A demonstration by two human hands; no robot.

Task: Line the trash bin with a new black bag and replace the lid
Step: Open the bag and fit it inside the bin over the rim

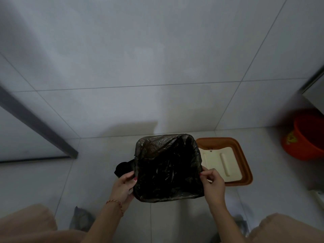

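The trash bin [168,168] stands on the tiled floor [98,172] at the 6 o'clock position of the view, close to the tiled wall [157,58]. A black bag [166,172] lines its interior, and the bag's edge is folded over the rim on all visible sides. A bunch of surplus black film [122,168] protrudes outside the bin at its 9 o'clock side.

The left hand [123,185] holds the bin's 8 o'clock edge; its fingers are curled over the bag-covered rim. A bracelet [115,204] encircles the left wrist. The right hand [213,184] is at the bin's 3 o'clock edge, with thumb and fingertips pinching the bag film at the rim.

The lid [226,161] lies on the floor just beside the bin at its 3 o'clock side, separate from it. The lid has a brown frame and a cream centre panel.

An orange bucket [305,135] stands well apart at the view's 3 o'clock edge.
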